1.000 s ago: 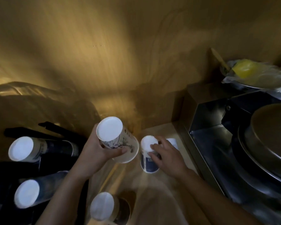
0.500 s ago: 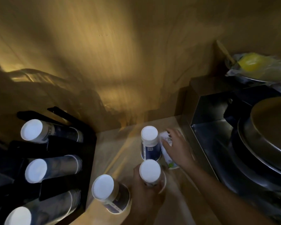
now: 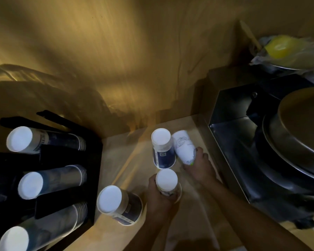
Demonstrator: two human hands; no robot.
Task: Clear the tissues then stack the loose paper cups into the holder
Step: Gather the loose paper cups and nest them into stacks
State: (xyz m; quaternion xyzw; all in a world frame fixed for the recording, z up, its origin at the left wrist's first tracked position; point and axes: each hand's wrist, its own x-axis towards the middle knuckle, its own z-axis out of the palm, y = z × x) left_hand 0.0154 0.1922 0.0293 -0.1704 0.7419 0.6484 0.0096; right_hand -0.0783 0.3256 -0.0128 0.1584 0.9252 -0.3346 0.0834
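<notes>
Upside-down paper cups stand on the wooden counter. My left hand grips an inverted white cup low over the counter. My right hand holds the lower part of a tilted white cup with line drawings, which leans against an upright blue-and-white cup. Another blue-and-white cup stands at the front, left of my left hand. The black cup holder at the left carries three stacks of cups, bottoms facing me. No tissues are visible.
A wooden wall closes the back. A steel box-shaped appliance with a large round metal lid borders the counter on the right, close to my right hand. A plastic bag with something yellow lies at the top right.
My left hand brought its cup down from mid-air to just above the counter in front of me. My right hand shifted from the blue cup to the white cup beside it and tipped it.
</notes>
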